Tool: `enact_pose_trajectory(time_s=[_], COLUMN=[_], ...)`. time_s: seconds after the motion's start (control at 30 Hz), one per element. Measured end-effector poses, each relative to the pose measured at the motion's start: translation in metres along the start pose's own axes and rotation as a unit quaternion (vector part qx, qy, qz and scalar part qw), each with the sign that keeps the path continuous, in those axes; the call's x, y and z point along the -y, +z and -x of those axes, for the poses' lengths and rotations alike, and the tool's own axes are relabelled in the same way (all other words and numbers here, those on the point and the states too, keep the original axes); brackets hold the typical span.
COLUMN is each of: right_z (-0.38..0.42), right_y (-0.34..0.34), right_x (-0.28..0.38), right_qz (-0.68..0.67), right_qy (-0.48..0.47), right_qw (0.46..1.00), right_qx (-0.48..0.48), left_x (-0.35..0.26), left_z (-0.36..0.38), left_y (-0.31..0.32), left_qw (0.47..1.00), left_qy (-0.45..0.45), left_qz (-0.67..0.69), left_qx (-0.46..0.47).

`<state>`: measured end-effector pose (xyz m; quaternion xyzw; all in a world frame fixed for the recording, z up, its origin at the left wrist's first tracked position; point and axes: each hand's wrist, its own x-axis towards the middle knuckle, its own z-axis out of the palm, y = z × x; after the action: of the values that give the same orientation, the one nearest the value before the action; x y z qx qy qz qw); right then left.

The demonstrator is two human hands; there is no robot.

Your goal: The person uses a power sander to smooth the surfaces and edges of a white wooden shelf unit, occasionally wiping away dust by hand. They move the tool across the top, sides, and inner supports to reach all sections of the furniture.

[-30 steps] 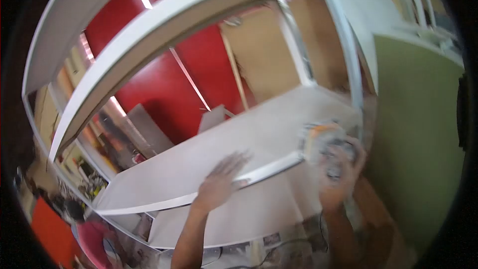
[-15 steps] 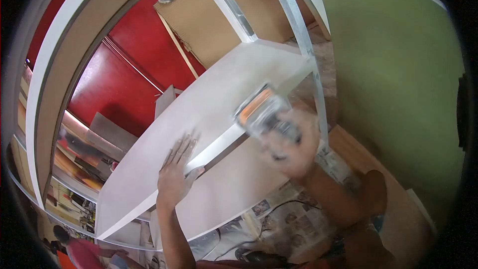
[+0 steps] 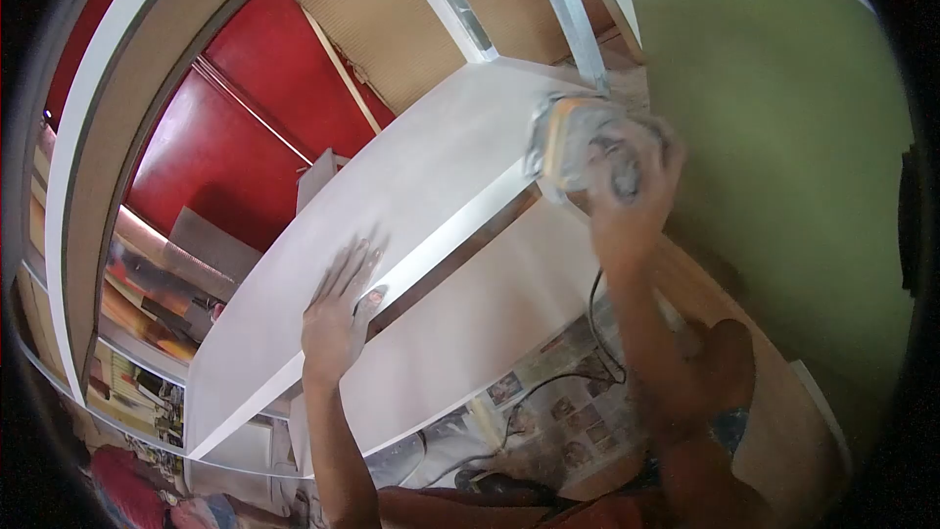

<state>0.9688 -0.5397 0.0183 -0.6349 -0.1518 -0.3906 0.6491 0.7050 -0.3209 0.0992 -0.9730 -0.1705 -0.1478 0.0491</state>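
Observation:
A white-painted panel [image 3: 431, 167] with a pale front edge [image 3: 450, 228] stretches diagonally before me. My left hand [image 3: 334, 325] lies flat on its top near that edge, fingers extended and thumb at the edge. Wrapped around a dusty power sander [image 3: 576, 137] is my right hand [image 3: 641, 176], blurred by motion. The sander, grey with an orange band, is at the far right end of the panel, overlapping its edge and corner in this view. A dark cord [image 3: 595, 318] hangs below my right forearm.
Metal uprights [image 3: 563, 0] rise behind the panel. A green board [image 3: 774, 108] stands to the right. Newspaper sheets [image 3: 578, 407] cover the floor below. Another person [image 3: 132, 490] is at the lower left, and red panels [image 3: 220, 147] stand behind.
My right hand has carried the sander up and to the right, toward the panel's far end. My left hand stays on the panel. The person at lower left has shifted lower in view.

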Motion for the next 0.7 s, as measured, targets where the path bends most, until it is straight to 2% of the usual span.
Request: enact_pose_trajectory(time_s=[0.13, 0.2, 0.23, 0.3, 0.4, 0.57, 0.63, 0.7], right_z=[0.040, 0.058, 0.066, 0.079, 0.083, 0.030, 0.017, -0.002], right_y=[0.002, 0.002, 0.001, 0.001, 0.004, -0.012, -0.001, -0.001], right_x=[0.052, 0.070, 0.076, 0.077, 0.062, 0.024, -0.001, -0.022], right_qz=[-0.039, -0.043, -0.039, -0.076, -0.090, -0.033, -0.048, 0.019], right_qy=[-0.092, -0.165, -0.166, -0.284, -0.316, -0.244, -0.165, -0.115], right_qw=[0.992, 0.975, 0.976, 0.937, 0.926, 0.956, 0.984, 0.993], right_qx=[0.073, 0.140, 0.139, 0.190, 0.187, 0.159, 0.052, 0.016], left_x=[-0.003, -0.008, -0.010, -0.012, -0.008, -0.006, -0.007, -0.008], left_z=[-0.002, 0.000, 0.002, 0.001, 0.003, 0.001, 0.001, 0.001], left_y=[0.000, 0.000, -0.001, 0.000, 0.005, 0.007, 0.006, 0.005], left_qw=[1.000, 1.000, 1.000, 1.000, 0.999, 0.999, 0.999, 0.999], left_qy=[-0.010, -0.010, -0.016, -0.015, -0.040, -0.021, -0.026, -0.031], left_qz=[0.013, 0.018, 0.013, 0.010, -0.013, -0.008, -0.004, -0.001], left_qx=[-0.006, -0.008, -0.013, -0.018, -0.030, -0.045, -0.045, -0.045])
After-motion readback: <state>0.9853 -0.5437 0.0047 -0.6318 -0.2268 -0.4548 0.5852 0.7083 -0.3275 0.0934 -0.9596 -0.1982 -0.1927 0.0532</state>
